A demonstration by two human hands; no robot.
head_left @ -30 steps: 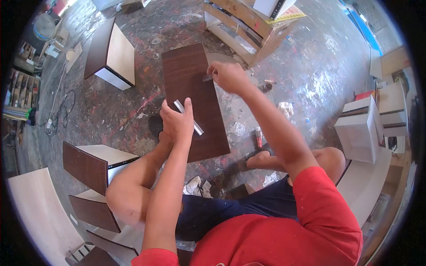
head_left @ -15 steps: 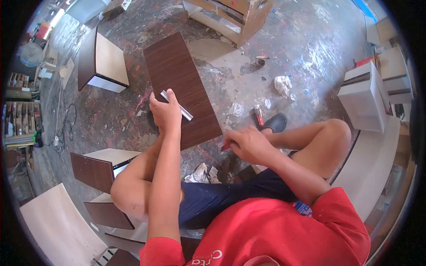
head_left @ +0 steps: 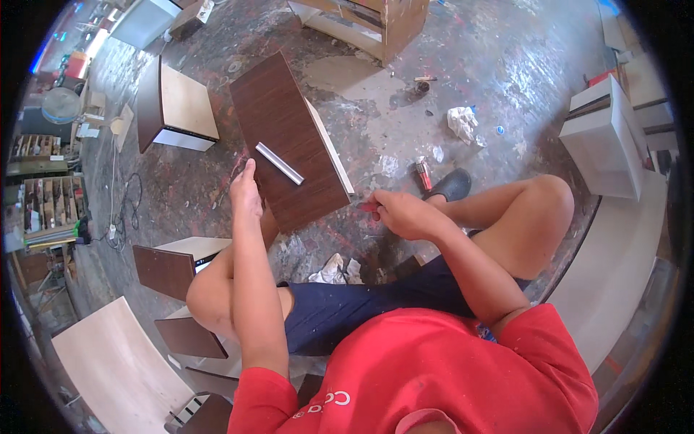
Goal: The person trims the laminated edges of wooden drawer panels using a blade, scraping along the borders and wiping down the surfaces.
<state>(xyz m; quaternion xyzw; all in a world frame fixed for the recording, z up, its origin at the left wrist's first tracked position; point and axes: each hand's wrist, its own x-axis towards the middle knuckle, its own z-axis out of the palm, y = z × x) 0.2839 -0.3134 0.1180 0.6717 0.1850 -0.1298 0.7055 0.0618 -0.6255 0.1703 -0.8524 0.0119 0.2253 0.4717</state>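
In front of me a drawer with a dark brown wood-grain front [head_left: 293, 108] is tilted, so its pale side shows along the right edge. A silver bar handle [head_left: 280, 163] lies across the brown face. My left hand [head_left: 246, 194] grips the front's left edge, its fingers partly hidden. To the right of the drawer's near corner, my right hand [head_left: 406, 215] is closed around a small red object [head_left: 370, 208], mostly covered by the fingers; its kind cannot be made out.
Several similar brown-fronted drawers [head_left: 189, 105] stand on the left. A red-and-silver tool [head_left: 423, 175] lies by my shoe [head_left: 455, 185]. Crumpled paper [head_left: 463, 124] is on the stained floor. A wooden cabinet frame [head_left: 361, 32] stands at the far side, white boxes [head_left: 603, 141] at right.
My left hand has let go of the bar handle and moved to the front's left edge. The drawer has tilted, baring its pale side. My right hand has shifted slightly up.
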